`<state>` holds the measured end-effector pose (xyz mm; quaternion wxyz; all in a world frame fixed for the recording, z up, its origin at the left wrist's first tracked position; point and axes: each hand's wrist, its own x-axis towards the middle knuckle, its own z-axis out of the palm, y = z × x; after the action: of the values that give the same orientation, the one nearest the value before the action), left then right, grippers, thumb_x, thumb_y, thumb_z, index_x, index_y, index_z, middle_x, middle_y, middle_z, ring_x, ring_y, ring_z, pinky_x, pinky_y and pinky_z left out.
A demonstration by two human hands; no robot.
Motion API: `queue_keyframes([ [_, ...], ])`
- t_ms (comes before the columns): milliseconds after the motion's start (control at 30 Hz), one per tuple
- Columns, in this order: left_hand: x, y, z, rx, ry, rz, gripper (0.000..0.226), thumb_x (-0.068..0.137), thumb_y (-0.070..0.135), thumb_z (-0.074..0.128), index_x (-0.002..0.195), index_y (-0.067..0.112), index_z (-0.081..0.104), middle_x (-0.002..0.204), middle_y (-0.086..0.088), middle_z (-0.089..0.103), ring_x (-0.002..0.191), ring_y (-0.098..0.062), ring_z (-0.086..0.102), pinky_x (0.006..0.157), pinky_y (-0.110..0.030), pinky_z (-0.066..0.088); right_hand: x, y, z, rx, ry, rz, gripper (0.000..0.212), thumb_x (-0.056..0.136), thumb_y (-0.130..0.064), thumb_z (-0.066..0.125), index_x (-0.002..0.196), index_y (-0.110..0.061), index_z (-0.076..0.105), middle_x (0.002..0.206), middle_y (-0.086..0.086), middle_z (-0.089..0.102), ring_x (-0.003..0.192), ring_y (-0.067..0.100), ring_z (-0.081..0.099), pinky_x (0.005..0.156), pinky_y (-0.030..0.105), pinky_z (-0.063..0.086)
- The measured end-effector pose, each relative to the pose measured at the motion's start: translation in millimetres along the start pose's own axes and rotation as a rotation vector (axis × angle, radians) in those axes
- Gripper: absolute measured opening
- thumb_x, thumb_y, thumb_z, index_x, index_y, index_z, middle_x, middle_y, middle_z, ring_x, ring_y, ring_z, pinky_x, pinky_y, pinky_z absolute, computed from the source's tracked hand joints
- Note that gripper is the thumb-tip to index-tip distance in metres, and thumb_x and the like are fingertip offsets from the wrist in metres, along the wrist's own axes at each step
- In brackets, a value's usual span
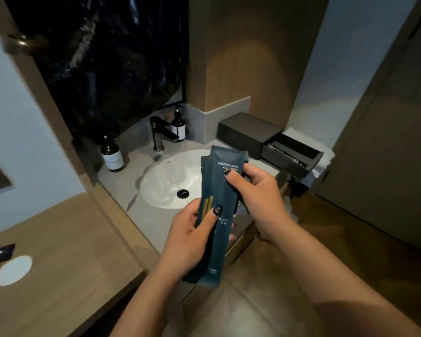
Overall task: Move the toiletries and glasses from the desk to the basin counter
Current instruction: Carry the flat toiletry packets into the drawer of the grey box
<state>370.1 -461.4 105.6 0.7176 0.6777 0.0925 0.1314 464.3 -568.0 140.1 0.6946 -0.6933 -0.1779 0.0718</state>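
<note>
A dark tap (161, 132) stands at the back edge of the worktop behind the white basin (167, 181). A pump bottle (178, 127) sits just beside it, a brown bottle (112, 155) near the left corner, and a black box (248, 136) toward the right edge.

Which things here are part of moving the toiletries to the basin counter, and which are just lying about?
Part of the job: the dark blue toiletry packets, gripped by the left hand and right hand; the basin counter; the open black tray.

Just lying about: the tap, the pump bottle, the brown bottle, the black box.
</note>
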Motion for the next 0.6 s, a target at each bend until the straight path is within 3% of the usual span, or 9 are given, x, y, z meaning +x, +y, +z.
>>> queue_keyframes([
  [100,25.7,-9.4,11.3,0.050,-0.089,-0.042,0.015,0.097,0.011,0.051,0.108,0.010,0.061,0.087,-0.014,0.074,0.077,-0.031,0.073,0.071,-0.045,0.060,15.4,15.4,-9.5,-0.046,0.137,0.031,0.013,0.089,-0.012,0.062,0.086,-0.020,0.071,0.087,0.001,0.074,0.076,0.010,0.068,0.066,0.031,0.057],
  [300,90.5,-31.5,18.5,0.153,-0.233,-0.130,0.018,0.091,0.004,0.060,0.107,0.013,0.062,0.092,-0.006,0.075,0.087,-0.021,0.072,0.081,-0.040,0.058,69.4,24.3,-42.4,0.107,0.329,0.152,0.013,0.090,-0.011,0.061,0.089,-0.018,0.072,0.090,0.002,0.076,0.082,0.015,0.072,0.070,0.034,0.060],
  [400,121.0,-41.3,19.6,0.167,-0.309,-0.178,0.017,0.092,0.004,0.059,0.106,0.012,0.063,0.094,-0.005,0.076,0.090,-0.020,0.072,0.084,-0.040,0.057,107.4,19.1,-63.1,0.134,0.395,0.159,0.013,0.091,-0.013,0.060,0.096,-0.010,0.072,0.092,0.005,0.075,0.080,0.015,0.071,0.071,0.032,0.058],
  [500,154.9,-50.9,19.8,0.216,-0.355,-0.179,0.017,0.092,0.007,0.059,0.106,0.016,0.064,0.096,-0.001,0.075,0.092,-0.018,0.071,0.088,-0.045,0.055,141.7,19.2,-80.2,0.125,0.453,0.149,0.015,0.091,-0.010,0.060,0.099,-0.012,0.072,0.090,0.001,0.074,0.073,0.010,0.069,0.059,0.026,0.057],
  [600,184.7,-56.7,24.4,0.228,-0.400,-0.161,0.014,0.090,0.014,0.062,0.103,0.018,0.064,0.096,-0.004,0.075,0.093,-0.023,0.071,0.089,-0.051,0.053,164.9,28.4,-91.9,0.094,0.471,0.134,0.018,0.092,-0.010,0.059,0.102,-0.015,0.073,0.100,0.002,0.073,0.083,0.012,0.069,0.062,0.031,0.058],
])
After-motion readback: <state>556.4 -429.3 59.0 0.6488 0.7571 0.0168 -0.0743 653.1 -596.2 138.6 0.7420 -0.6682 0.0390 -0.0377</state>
